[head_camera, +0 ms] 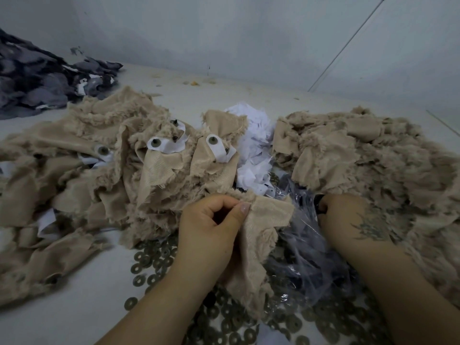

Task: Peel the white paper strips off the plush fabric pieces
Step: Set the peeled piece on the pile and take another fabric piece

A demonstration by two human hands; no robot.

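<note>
left hand [211,225]: fingers curled, thumb and forefinger pinching the top edge of a beige plush piece [256,247], which hangs over washers [154,260] scattered on the table [74,307]. right hand [348,217]: fingers curled round a small dark object [319,204] at the edge of a clear bag [303,250]; the object cannot be identified. left pile [87,150] of plush pieces: several carry white strips [164,144] with round studs, lying just behind the left hand. right pile [368,155] of plush pieces: beside the right hand. loose white paper [254,145] sits between the two piles. dark fabric [37,75] lies at far left, well apart.
</note>
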